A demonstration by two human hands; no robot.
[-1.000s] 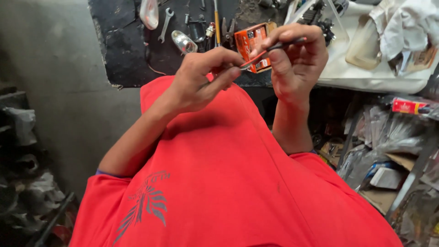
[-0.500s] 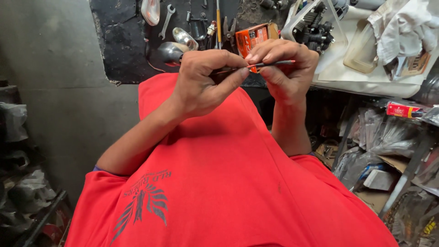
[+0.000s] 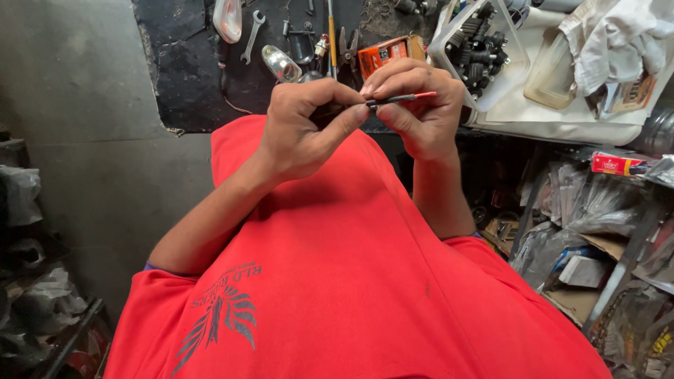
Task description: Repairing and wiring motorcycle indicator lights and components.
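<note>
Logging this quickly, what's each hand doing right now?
Left hand: closed, pinching the dark end of the wire.
Right hand: closed, holding the wire near its red end.

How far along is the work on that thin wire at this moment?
Done: tools lie out on the dark mat, among them a wrench and pliers. In hand: the left hand and right hand pinch a thin wire, dark along its length, red at the tip, close together in front of the chest. Left: no finished joint shows; whether the ends are joined cannot be told.

Thin red-tipped black wire [image 3: 400, 99], near-level
</note>
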